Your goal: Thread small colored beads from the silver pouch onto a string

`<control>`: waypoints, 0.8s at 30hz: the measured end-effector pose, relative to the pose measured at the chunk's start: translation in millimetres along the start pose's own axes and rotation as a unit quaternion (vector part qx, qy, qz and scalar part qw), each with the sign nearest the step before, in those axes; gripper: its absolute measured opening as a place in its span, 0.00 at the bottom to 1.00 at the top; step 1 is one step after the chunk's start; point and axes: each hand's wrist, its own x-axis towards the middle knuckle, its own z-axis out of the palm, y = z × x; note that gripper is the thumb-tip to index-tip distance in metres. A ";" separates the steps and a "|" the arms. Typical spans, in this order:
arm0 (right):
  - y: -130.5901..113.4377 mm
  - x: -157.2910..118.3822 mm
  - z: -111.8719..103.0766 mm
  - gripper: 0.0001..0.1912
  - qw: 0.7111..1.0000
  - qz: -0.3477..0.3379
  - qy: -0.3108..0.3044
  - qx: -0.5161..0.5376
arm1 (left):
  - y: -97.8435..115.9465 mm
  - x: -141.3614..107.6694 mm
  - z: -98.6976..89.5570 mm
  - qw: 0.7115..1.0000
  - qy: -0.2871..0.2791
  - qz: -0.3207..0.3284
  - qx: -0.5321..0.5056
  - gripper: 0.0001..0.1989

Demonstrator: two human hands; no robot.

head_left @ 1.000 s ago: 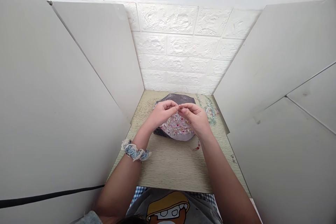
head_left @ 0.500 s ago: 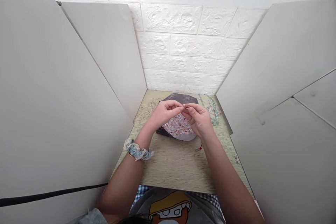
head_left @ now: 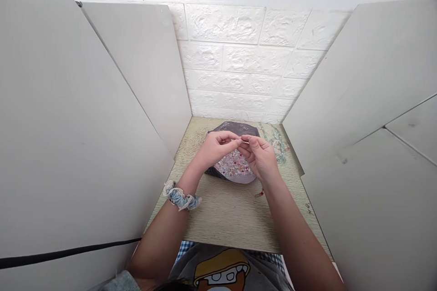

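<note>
My left hand [head_left: 221, 145] and my right hand [head_left: 258, 152] meet fingertip to fingertip over an open bag [head_left: 235, 127], dark outside and pale at its near lip. Small pink, white and red beads [head_left: 234, 163] fill the bag's middle. Both hands are closed in a pinch. Something tiny and reddish shows between the fingertips, too small to name. Below my right wrist is a short string of red and pale beads [head_left: 260, 194]; its upper part is hidden behind the hand.
Greenish bead strands [head_left: 280, 148] lie at the back right of the wooden table [head_left: 232, 216]. Little metallic bits [head_left: 307, 208] sit by the right edge. White panels [head_left: 136, 54] stand on both sides, with a brick-patterned wall [head_left: 239, 59] behind.
Both hands and the surroundings have shifted very slightly right in view. The fingertips stay pinched together over the beads.
</note>
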 end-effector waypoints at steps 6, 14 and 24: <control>0.5 -0.3 0.4 0.09 1.000 -0.004 0.003 -0.003 | -0.6 -0.2 -0.4 1.000 -0.001 0.004 -0.016 0.11; 0.9 0.0 -0.6 0.09 1.000 0.010 0.008 -0.006 | 2.4 -1.8 -0.4 1.000 0.003 -0.012 0.001 0.12; 1.6 -0.1 -0.3 0.09 1.000 0.018 0.003 0.002 | 3.4 -3.6 -2.4 0.998 0.006 -0.026 0.062 0.12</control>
